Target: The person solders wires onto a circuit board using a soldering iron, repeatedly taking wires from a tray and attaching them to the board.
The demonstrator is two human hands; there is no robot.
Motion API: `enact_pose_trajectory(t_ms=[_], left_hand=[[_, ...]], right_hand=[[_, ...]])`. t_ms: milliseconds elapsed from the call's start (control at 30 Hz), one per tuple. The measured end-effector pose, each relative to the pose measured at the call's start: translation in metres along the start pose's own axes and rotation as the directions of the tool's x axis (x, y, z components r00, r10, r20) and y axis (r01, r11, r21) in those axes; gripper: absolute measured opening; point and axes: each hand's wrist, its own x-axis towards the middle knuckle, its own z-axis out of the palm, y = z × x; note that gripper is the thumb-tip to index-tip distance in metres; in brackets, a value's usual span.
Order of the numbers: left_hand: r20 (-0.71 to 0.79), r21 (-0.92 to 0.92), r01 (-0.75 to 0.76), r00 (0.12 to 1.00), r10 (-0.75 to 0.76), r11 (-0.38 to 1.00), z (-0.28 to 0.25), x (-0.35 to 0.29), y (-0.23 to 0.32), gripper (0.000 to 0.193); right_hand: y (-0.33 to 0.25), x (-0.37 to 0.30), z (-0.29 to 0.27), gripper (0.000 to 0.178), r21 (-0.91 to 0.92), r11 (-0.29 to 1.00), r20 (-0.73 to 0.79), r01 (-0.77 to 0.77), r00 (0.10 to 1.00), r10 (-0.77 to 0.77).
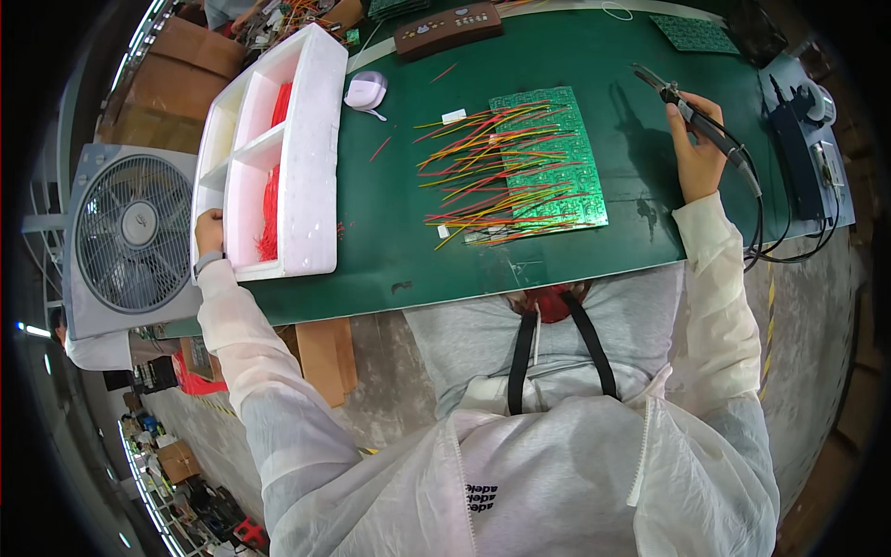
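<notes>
My left hand (210,232) is curled inside the near-left compartment of a white foam box (311,186). Its fingertips are hard to see, and whatever they pinch is hidden. Bundles of red wires (269,213) lie in the box's right-hand compartments. On the right, my right hand (698,148) grips a soldering iron (691,113) with a black cable, its tip raised above the mat and pointing away to the left. Between the hands lies a green circuit board panel (580,162), with rows of red and yellow wires (483,153) reaching across it and out past its left edge.
A lilac earphone case (366,89) and a brown case (448,32) sit toward the back of the green mat (390,251). A blue-grey soldering station (798,139) stands at the right edge, cables hanging. A fan (139,223) is left of the box. Another board panel (691,34) lies far right.
</notes>
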Motion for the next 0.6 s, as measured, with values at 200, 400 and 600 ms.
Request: enact_pose_trajectory(t_ms=[200, 400, 600], left_hand=[[-0.241, -0.178, -0.032, 0.970, -0.012, 0.984, -0.019, -0.004, -0.011, 0.015], [-0.321, -0.625, -0.167, 0.945, -0.056, 0.763, -0.047, -0.036, 0.057, 0.015], [-0.226, -0.659, -0.332, 0.943, 0.244, 0.674, -0.040, -0.165, 0.266, 0.013]], right_hand=[[-0.005, 0.000, 0.001, 0.024, 0.052, 0.998, -0.024, -0.019, 1.000, 0.020], [-0.019, -0.005, -0.003, 0.025, 0.262, 0.959, -0.147, -0.109, 0.978, 0.151], [-0.026, -0.025, -0.015, 0.024, 0.228, 0.932, -0.197, -0.282, 0.924, 0.327]])
